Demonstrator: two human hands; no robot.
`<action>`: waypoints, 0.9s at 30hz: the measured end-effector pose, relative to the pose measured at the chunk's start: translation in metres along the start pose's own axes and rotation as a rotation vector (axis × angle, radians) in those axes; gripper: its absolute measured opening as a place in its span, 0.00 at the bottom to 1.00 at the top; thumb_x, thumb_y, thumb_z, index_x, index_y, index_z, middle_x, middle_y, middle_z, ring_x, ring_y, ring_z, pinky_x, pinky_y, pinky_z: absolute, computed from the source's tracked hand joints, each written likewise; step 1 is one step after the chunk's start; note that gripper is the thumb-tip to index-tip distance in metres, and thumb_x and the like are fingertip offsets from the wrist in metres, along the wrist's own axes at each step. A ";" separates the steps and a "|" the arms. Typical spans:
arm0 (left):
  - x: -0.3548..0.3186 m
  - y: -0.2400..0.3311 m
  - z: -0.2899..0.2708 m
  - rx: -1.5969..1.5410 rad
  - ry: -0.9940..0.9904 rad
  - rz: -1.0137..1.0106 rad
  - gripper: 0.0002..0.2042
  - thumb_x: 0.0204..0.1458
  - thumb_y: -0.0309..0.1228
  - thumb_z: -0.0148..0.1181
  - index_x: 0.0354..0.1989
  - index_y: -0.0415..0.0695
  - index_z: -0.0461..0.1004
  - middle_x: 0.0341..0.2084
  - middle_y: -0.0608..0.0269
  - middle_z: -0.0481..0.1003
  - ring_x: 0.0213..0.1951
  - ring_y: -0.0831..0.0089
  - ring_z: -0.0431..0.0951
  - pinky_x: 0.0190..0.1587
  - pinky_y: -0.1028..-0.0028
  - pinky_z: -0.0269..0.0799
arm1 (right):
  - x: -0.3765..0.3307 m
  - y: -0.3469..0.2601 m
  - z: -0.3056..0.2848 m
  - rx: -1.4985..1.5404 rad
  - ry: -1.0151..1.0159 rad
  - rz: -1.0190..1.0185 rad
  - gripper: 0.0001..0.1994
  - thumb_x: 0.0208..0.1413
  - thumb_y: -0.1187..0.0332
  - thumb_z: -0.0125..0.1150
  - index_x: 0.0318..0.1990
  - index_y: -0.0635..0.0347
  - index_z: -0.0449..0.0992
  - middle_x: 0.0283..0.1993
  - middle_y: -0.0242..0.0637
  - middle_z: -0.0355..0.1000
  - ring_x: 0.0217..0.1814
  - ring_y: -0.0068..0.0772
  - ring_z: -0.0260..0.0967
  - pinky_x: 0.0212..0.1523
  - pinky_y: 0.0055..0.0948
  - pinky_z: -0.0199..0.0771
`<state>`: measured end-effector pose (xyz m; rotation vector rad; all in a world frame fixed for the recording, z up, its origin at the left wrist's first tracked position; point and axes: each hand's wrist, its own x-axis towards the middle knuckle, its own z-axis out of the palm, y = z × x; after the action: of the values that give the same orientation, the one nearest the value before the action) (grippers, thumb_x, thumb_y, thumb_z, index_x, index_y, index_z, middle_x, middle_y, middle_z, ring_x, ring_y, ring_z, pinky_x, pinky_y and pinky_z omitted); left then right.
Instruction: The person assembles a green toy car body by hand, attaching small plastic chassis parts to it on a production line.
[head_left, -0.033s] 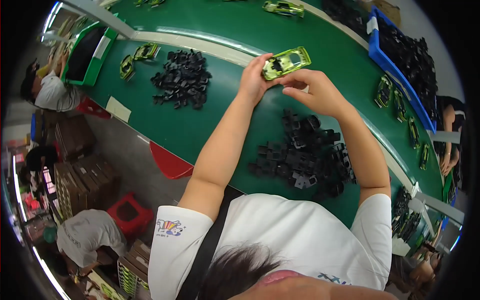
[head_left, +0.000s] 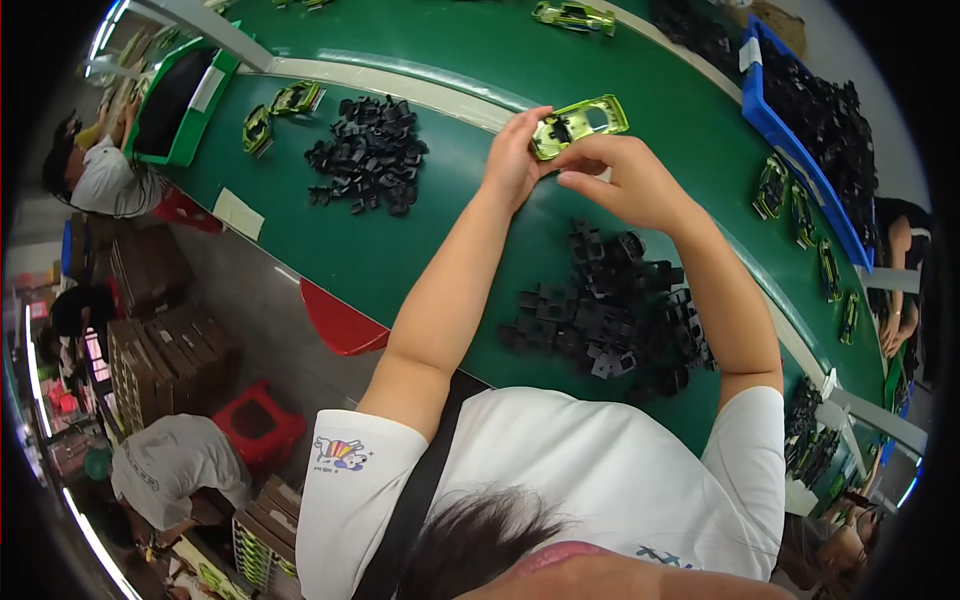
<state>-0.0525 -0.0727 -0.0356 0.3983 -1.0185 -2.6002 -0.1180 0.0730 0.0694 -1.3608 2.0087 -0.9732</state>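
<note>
Over the green worktop (head_left: 420,250), my left hand (head_left: 514,160) grips a shiny lime-green toy car body (head_left: 597,117) with dark parts by its left end. My right hand (head_left: 625,180) has its fingers bent against the near edge of the same car body, its thumb tucked in below them; the fingertips are partly hidden. Just nearer to me lies a pile of black plastic parts (head_left: 590,320) with square and round shapes, below my wrists. A second pile of smaller black parts (head_left: 368,155) lies to the left.
Two green car bodies (head_left: 295,98) rest at the left, near a green bin (head_left: 190,140). Beyond a pale rail runs a green belt (head_left: 680,130) carrying more car bodies (head_left: 770,187). A blue crate (head_left: 750,90) of black parts stands right. Co-workers (head_left: 185,470) and a red stool (head_left: 258,430) are behind left.
The view has shifted very slightly. My right fingers have moved a little further over the near edge of the car body; my left hand keeps its grip.
</note>
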 end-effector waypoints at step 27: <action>0.010 -0.012 0.000 -0.152 -0.014 -0.114 0.16 0.60 0.36 0.45 0.50 0.38 0.64 0.44 0.45 0.70 0.37 0.45 0.77 0.29 0.63 0.81 | 0.114 -0.027 0.129 -0.479 -0.058 -0.161 0.11 0.47 0.66 0.62 0.38 0.58 0.74 0.41 0.43 0.70 0.44 0.49 0.70 0.42 0.42 0.71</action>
<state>-0.0640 -0.0685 -0.0455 0.4121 -0.8173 -2.7623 -0.0471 -0.0745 0.0099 -1.7986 2.2000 -0.5200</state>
